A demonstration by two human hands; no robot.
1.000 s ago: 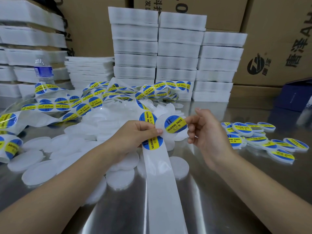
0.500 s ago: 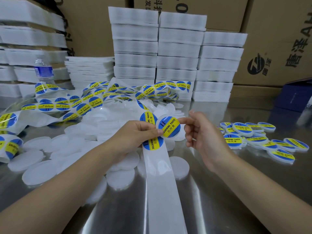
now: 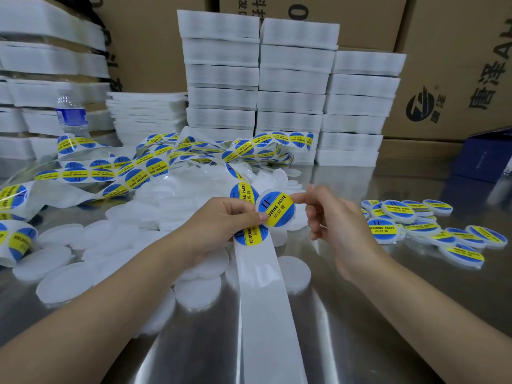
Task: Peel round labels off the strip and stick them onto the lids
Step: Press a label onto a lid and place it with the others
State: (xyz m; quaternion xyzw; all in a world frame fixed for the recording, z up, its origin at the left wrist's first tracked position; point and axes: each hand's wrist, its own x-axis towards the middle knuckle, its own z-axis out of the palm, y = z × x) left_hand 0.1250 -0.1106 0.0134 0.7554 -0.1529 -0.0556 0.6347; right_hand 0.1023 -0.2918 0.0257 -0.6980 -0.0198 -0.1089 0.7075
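Left grip is closed round the strip: fingers curled behind the backing, thumb across the front, thumb tip pressing the lower-left edge of the lid. Right grip pinches that same lid at its right rim w/ index tip and thumb; the other fingers are loosely curled and touch nothing. So both grips are narrow and both are holding sth.

From my seat the lid is up off the desk, face tilted toward the cam, just in front of the strip. Its face is blue/yellow and reads SOLDERING PASTE.

Two labels sit on the strip right at the left grip: upper label partly behind the lid, lower label just under the thumb. Below that the backing is bare and runs down to the bottom edge of view.

Far end of the strip lies in a tangled heap at the back left, many labels on it.

Blank lids are spread on the desk under and left of the left forearm. Labelled lids lie in a loose pile to the right, well apart from the right grip.

Behind: foam trays in stacks, water bottle, cardboard boxes, blue box at the far right.
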